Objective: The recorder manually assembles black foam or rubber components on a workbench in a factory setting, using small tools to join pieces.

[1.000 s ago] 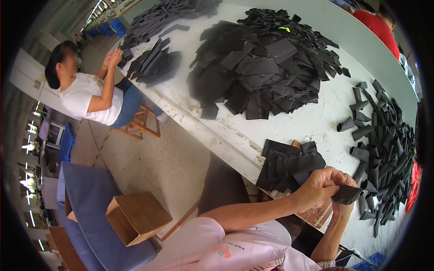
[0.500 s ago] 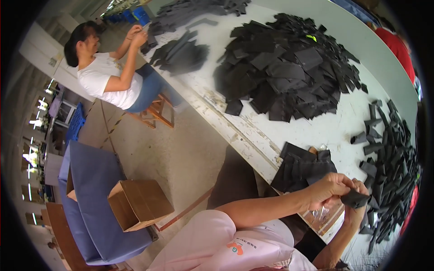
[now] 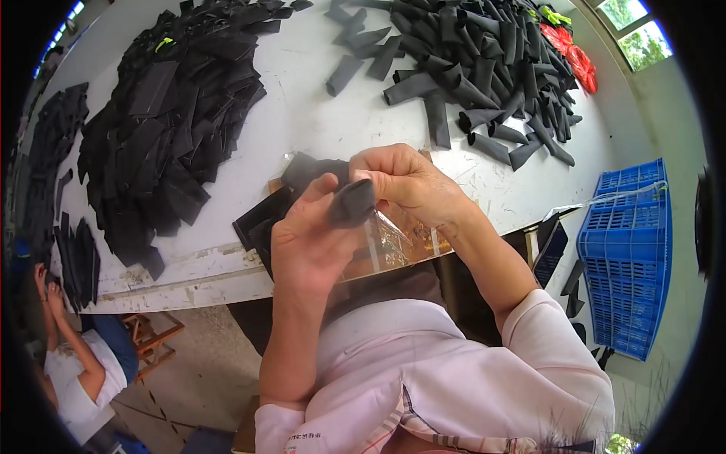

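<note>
Over the table's near edge, my two hands are together at a small black fabric tube [image 3: 353, 204]. My left hand [image 3: 306, 242] is closed on it from the left, palm turned up, with the tube's rounded end toward me. From the right, my right hand [image 3: 412, 181] pinches at its upper edge with thumb and bent fingers; the fingertips are partly hidden. Behind the hands lie more dark fabric pieces [image 3: 302, 170], close to a brown board [image 3: 401, 246] with clear, shiny wrapping on the table edge. Further black pieces [image 3: 261, 223] lie left of my left hand.
A big heap of flat black fabric pieces [image 3: 178, 113] covers the table's left. Black tubes [image 3: 476, 72] are piled at the far right, beside a red plastic bag [image 3: 569, 59]. A blue crate [image 3: 626, 257] stands right of the table. Another person [image 3: 83, 363] sits at the far left.
The view has swung to the right, bringing the tube pile, red bag and blue crate into fuller sight. My hands stay together at a black fabric piece, now mid-picture.
</note>
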{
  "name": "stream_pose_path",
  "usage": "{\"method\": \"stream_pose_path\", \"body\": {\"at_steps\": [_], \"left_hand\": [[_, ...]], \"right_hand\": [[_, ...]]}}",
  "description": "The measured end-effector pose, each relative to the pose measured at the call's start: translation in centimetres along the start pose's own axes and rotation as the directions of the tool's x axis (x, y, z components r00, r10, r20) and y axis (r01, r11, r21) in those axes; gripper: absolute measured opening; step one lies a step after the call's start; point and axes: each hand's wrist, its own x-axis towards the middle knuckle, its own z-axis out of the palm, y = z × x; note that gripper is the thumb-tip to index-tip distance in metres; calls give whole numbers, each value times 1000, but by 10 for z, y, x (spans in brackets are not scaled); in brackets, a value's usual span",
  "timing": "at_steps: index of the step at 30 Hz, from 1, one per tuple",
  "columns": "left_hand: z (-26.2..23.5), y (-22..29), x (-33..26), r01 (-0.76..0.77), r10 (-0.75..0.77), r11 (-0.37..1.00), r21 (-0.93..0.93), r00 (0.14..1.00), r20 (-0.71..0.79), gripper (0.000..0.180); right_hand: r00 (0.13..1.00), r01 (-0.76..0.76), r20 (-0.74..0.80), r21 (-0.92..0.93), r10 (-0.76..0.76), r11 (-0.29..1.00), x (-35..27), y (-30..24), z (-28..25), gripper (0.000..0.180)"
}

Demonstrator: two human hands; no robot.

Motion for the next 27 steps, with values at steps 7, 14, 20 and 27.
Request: {"method": "stream_pose_path", "body": {"at_steps": [7, 14, 20, 27], "left_hand": [[20, -14, -1, -135, 146, 981, 141, 986, -75, 27], [11, -14, -5, -73, 135, 898, 434, 984, -113, 36], [14, -23, -2, -260, 605, 5, 966, 770, 204, 37], [35, -13, 2, -532, 425, -301, 792, 668, 611, 12]], "right_hand": [[998, 68, -15, 175, -66, 982, -3, 13, -8, 26], [980, 38, 186, 153, -66, 988, 6, 31, -18, 26], [991, 117, 52, 107, -123, 987, 1, 24, -10, 27], [882, 296, -230, -411, -412, 862, -22, 6, -3, 32]]}}
